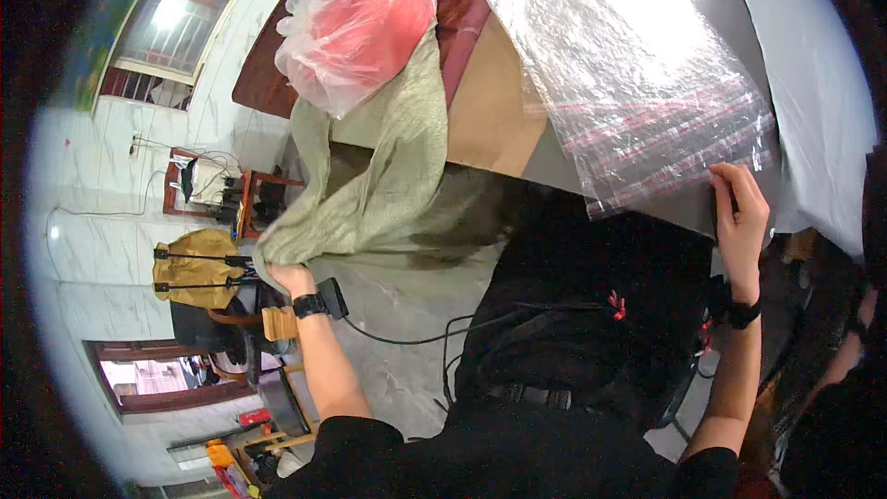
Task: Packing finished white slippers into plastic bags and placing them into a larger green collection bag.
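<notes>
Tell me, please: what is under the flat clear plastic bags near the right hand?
Beside the clear plastic bags, a grey surface shows, with brown cardboard at their left edge. Glare and layers cover the rest; how far the cardboard continues underneath cannot be seen.

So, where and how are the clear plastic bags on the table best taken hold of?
Probably with a thumb-and-finger pinch on the near edge of the clear plastic bags, coming from the person's side: they lie flat, their red-lined edges stepped toward that side. The right hand is at that edge; whether it grips them is unclear.
</notes>
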Motion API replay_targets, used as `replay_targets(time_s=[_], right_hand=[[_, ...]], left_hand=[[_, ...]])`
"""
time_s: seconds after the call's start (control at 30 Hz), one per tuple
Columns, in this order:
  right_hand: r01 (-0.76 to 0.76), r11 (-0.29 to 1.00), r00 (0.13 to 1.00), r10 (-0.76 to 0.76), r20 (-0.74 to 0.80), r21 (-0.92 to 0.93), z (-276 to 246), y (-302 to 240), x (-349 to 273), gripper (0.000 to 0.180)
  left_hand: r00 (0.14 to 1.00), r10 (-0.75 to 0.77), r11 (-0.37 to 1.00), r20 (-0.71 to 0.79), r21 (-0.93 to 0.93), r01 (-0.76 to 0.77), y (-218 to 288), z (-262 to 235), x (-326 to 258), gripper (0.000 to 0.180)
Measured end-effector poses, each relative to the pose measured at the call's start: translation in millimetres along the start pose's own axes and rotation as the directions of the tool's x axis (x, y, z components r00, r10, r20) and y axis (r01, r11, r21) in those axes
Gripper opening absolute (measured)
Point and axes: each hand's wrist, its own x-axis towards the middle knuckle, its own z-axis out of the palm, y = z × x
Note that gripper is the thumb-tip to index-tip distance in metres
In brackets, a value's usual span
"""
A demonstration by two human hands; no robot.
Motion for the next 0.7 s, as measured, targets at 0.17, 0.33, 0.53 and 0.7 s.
replay_targets(time_s=[0.17,0.33,0.53,0.7], right_hand=[[0.059,0.997,0.997,-0.057,-0.049,0.043,1,-8,7,0.009],[0.046,0.998,0.998,-0.045,-0.039,0.032,2,0,3,0.007],[0.066,0.996,0.997,-0.064,-0.031,0.055,3,-5,3,0.009],[0.072,0.996,0.997,-0.071,-0.023,0.054,3,-7,4,0.008]], left_hand=[[0.957,0.091,0.481,0.276,0.829,-0.285,30,36,-45,0.035],[0.632,-0.644,0.280,0.430,0.902,-0.328,26,134,-133,0.036],[0.091,-0.994,-0.017,0.052,0.773,-0.634,-53,90,-164,0.051],[0.384,-0.672,0.536,0.633,0.774,-0.338,-39,83,-124,0.084]])
